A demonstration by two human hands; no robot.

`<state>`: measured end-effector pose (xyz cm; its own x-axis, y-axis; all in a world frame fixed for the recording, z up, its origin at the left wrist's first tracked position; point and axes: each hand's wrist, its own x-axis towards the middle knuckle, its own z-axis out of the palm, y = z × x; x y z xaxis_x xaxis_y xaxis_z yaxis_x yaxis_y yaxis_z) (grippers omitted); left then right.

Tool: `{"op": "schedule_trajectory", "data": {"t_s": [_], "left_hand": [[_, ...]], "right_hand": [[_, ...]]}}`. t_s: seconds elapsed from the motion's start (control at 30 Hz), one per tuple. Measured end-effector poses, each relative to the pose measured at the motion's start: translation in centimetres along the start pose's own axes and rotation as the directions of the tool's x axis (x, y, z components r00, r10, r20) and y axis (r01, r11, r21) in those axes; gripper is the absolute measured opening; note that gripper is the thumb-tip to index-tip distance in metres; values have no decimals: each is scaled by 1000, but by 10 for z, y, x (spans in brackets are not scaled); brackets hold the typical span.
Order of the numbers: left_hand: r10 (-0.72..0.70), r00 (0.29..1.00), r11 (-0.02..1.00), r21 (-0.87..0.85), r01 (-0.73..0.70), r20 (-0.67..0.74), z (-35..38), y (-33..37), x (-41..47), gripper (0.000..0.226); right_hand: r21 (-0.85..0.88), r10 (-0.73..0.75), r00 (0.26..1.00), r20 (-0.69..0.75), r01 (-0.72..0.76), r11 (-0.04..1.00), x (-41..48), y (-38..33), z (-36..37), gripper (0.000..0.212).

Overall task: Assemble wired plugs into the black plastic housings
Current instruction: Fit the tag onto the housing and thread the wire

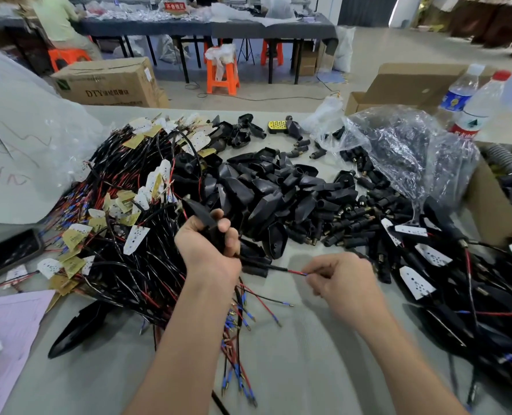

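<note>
Black plastic housing [202, 215], glossy, tapered, with red wire [296, 272] at one end

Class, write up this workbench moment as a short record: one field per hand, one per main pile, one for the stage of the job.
left hand: grips a black housing
right hand: pinches the red wire leading from the left hand
centre pile: loose housings
left pile: wire bundle with small boards
stage: apparently pulling the wire through; the plug's seating is hidden
</note>
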<state>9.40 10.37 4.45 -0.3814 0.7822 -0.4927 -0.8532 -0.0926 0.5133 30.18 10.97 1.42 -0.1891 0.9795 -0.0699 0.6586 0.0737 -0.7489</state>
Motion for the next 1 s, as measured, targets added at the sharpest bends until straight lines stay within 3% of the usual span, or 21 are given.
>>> {"op": "schedule_trajectory", "data": {"t_s": [0.17,0.3,0.37,0.4,0.47,0.53,0.6,0.8,0.9,1.0], "left_hand": [[34,999,986,-161,-33,3,-20,11,5,32],[42,999,985,-167,-38,22,-25,3,13,32],[39,999,994,-104,-36,23,-26,-7,15,31],[38,998,997,-66,-35,50,-25,-11,17,31],[8,994,1000,20,-10,109,-22,-17,21,33],[-41,983,996,87,25,180,-18,-21,26,32],[-59,970,995,92,38,235,-19,-22,28,42],[-12,939,968,240,-75,344,-32,-21,32,60],[-35,924,954,288,-82,381,-34,-20,30,63],[-55,901,972,229,-50,431,-36,-15,28,59]], "right_hand": [[-294,55,973,-222,-120,948,2,17,-3,13],[-421,-22,899,-438,-184,888,7,20,6,17],[-437,-5,896,-443,-212,874,11,22,14,27],[-404,-46,905,-423,-142,904,14,19,20,36],[-275,-224,918,-329,134,952,15,7,37,51],[-121,-320,931,-175,302,945,17,-6,54,50],[-59,-313,946,-83,309,949,15,-10,66,45],[-81,-302,950,-78,296,952,13,5,67,34],[-38,-302,937,-177,300,953,16,8,62,27],[53,-288,905,-312,320,946,15,7,62,29]]}}
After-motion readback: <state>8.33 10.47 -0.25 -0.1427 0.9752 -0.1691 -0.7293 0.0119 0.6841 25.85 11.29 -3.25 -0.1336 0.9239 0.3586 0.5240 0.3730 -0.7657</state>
